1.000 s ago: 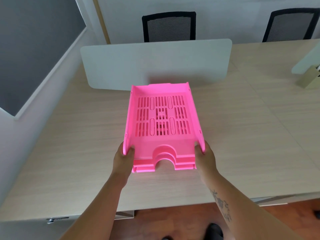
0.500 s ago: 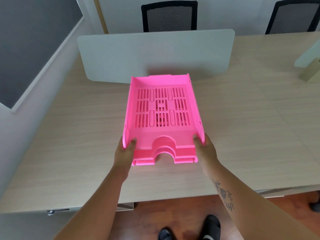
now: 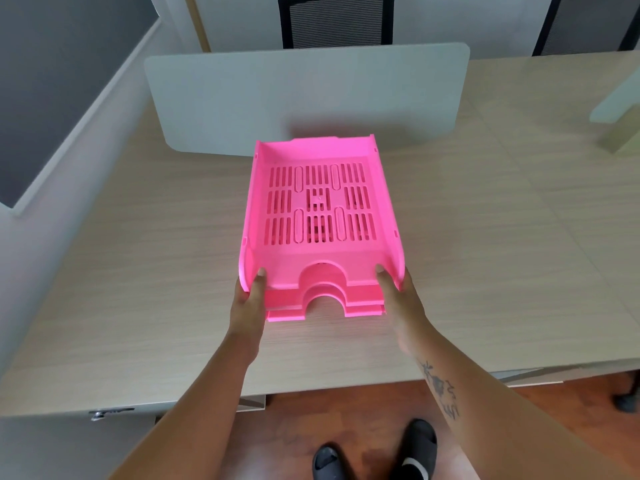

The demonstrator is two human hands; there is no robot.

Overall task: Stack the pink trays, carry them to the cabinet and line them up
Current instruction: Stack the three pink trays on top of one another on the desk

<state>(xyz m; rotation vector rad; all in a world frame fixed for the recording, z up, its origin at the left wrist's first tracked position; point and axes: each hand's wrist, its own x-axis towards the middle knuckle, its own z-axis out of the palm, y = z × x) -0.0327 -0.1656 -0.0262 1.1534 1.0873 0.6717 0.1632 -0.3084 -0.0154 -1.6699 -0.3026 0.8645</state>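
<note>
I see my left hand (image 3: 246,303) and right hand (image 3: 401,296) clamping the near corners of the stacked pink trays (image 3: 320,216), fingers pinching the side walls, over the counter (image 3: 138,271) toward its near edge.

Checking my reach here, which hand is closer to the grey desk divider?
Left, slightly. The left hand grips the pink trays below the desk divider; the right hand holds their opposite corner.

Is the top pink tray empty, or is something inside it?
Empty. The slotted floor of the top pink tray is fully visible, with nothing lying on it. The left hand and right hand grip its front corners.
</note>
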